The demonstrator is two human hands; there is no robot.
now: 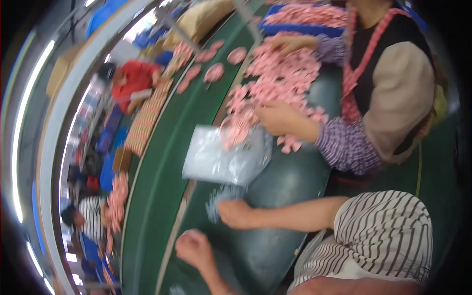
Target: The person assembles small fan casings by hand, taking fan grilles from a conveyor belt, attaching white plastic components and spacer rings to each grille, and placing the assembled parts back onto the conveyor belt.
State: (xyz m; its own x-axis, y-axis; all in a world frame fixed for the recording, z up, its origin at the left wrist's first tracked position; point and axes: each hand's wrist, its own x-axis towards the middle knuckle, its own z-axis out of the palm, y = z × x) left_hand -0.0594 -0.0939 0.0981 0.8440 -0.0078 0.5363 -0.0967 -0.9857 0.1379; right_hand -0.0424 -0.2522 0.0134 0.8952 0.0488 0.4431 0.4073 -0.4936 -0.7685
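Observation:
My left hand is held over the dark green worktop near its edge by the belt, fingers curled in. What it holds, if anything, is hidden and blurred. My right hand is closed too, its fingertips at a small heap of pale bluish, clear-looking bits. Whatever is in its fingers does not show. Just beyond lies a clear plastic bag with a whitish sheen. Round pink pieces rest on the bag's far end, beside a co-worker's hand.
A broad pile of small pink pieces covers the far worktop by the co-worker's arms. Behind it is a blue tray full of pink pieces. Along the left runs a green conveyor belt carrying round pink pieces. Other people work across the belt.

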